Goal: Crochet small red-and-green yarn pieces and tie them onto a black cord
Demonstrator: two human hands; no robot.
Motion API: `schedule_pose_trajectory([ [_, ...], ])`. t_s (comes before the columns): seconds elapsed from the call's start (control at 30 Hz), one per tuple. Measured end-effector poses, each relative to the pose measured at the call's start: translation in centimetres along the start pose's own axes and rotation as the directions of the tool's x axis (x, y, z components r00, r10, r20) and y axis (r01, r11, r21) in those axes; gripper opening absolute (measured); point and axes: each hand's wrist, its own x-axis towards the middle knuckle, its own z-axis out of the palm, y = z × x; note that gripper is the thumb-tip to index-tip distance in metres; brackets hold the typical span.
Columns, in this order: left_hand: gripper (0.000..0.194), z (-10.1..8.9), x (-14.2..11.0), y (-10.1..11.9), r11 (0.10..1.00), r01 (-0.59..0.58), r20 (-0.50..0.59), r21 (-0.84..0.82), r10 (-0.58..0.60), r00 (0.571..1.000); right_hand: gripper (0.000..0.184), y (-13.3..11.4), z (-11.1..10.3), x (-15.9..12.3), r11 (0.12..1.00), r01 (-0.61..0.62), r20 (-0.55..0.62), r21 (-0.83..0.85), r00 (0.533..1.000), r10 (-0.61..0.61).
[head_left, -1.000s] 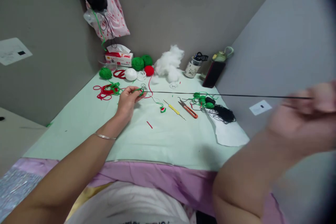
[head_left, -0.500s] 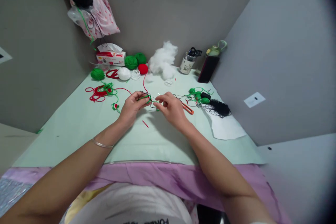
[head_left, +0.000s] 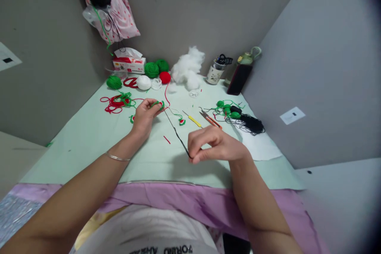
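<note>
My left hand is closed, pinching a small green crocheted piece above the pale green tabletop. A taut black thread runs from that piece down to my right hand, whose fingers pinch the thread's near end. A bracelet circles my left wrist. A small green-and-red crocheted piece lies on the table between the hands. A yellow-handled crochet hook and orange thread snips lie just beyond my right hand.
Green, white and red yarn balls, a tissue box, white stuffing, a cup with scissors and a dark bottle line the back wall. Tangled red yarn lies left, black thread and green pieces right. A pink bag hangs above.
My right hand swung from far right in to meet the left hand, then pulled back toward me, drawing the black thread tight. My left hand kept hold of the green piece.
</note>
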Motion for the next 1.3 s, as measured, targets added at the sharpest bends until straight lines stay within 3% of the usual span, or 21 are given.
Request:
schedule_pose_trajectory([
  [0.1, 0.027, 0.0, 0.0, 0.2, 1.000, 0.015, 0.022, -0.005, -0.015, 1.000, 0.011, -0.2, -0.2, -0.5, 0.997, -0.042, 0.183, 0.072, 0.983, 0.028],
  [0.17, 0.027, 0.1, -0.2, 0.3, 0.999, 0.049, 0.066, 0.007, -0.050, 0.997, 0.016, 0.1, -0.4, -0.5, 0.992, -0.110, 0.224, 0.063, 0.970, 0.093],
  [0.23, 0.027, 0.1, -0.4, 0.2, 0.996, 0.091, 0.121, 0.012, -0.092, 0.988, 0.023, 0.6, -0.8, -0.5, 0.985, -0.170, 0.171, -0.032, 0.970, 0.173],
  [0.3, 0.027, 0.1, -0.5, 0.2, 0.993, 0.116, 0.164, 0.008, -0.115, 0.980, 0.026, 1.3, -1.2, -0.6, 0.946, -0.231, 0.037, -0.226, 0.969, 0.246],
  [0.37, 0.026, 0.0, -0.6, 0.1, 0.993, 0.118, 0.190, 0.004, -0.117, 0.975, 0.024, 2.2, -1.8, -0.9, 0.815, -0.347, -0.177, -0.464, 0.938, 0.298],
  [0.4, 0.026, 0.0, -0.6, 0.1, 0.993, 0.118, 0.202, 0.003, -0.116, 0.972, 0.023, 2.7, -2.2, -1.1, 0.700, -0.444, -0.313, -0.559, 0.895, 0.317],
  [0.5, 0.026, 0.1, -0.8, 0.2, 0.993, 0.120, 0.237, 0.004, -0.118, 0.964, 0.026, 4.3, -3.3, -1.6, 0.282, -0.732, -0.662, -0.620, 0.682, 0.311],
  [0.57, 0.025, 0.2, -1.1, 0.3, 0.991, 0.131, 0.260, 0.010, -0.129, 0.957, 0.026, 5.3, -4.0, -1.8, 0.093, -0.808, -0.750, -0.582, 0.577, 0.322],
  [0.63, 0.025, 0.5, -1.4, 0.4, 0.987, 0.156, 0.281, 0.025, -0.157, 0.947, 0.029, 6.1, -4.5, -1.9, 0.011, -0.817, -0.759, -0.576, 0.540, 0.363],
  [0.7, 0.026, 0.8, -1.7, 0.6, 0.980, 0.195, 0.297, 0.046, -0.199, 0.934, 0.032, 6.7, -4.8, -1.9, -0.011, -0.815, -0.754, -0.579, 0.530, 0.387],
  [0.9, 0.025, 0.8, -1.9, 0.6, 0.958, 0.261, 0.330, 0.116, -0.285, 0.900, 0.032, 8.1, -4.9, -1.8, -0.003, -0.824, -0.764, -0.566, 0.524, 0.376],
  [1.1, 0.022, 0.5, -1.7, 0.2, 0.960, 0.231, 0.312, 0.159, -0.271, 0.911, 0.032, 8.0, -5.4, -2.0, 0.071, -0.833, -0.784, -0.549, 0.543, 0.302],
  [1.13, 0.023, 0.5, -1.7, 0.1, 0.961, 0.232, 0.305, 0.150, -0.268, 0.914, 0.032, 7.7, -5.4, -2.0, 0.134, -0.836, -0.790, -0.532, 0.547, 0.277],
  [1.2, 0.024, 0.4, -1.6, -0.1, 0.963, 0.237, 0.288, 0.131, -0.266, 0.920, 0.030, 7.0, -5.2, -1.8, 0.384, -0.805, -0.792, -0.452, 0.560, 0.244],
  [1.27, 0.025, 0.4, -1.5, -0.2, 0.964, 0.243, 0.265, 0.111, -0.265, 0.927, 0.029, 6.3, -4.5, -1.3, 0.685, -0.660, -0.765, -0.308, 0.600, 0.234],
  [1.3, 0.026, 0.4, -1.4, -0.2, 0.965, 0.244, 0.254, 0.097, -0.261, 0.931, 0.029, 5.9, -4.1, -1.0, 0.787, -0.568, -0.742, -0.241, 0.631, 0.228],
])
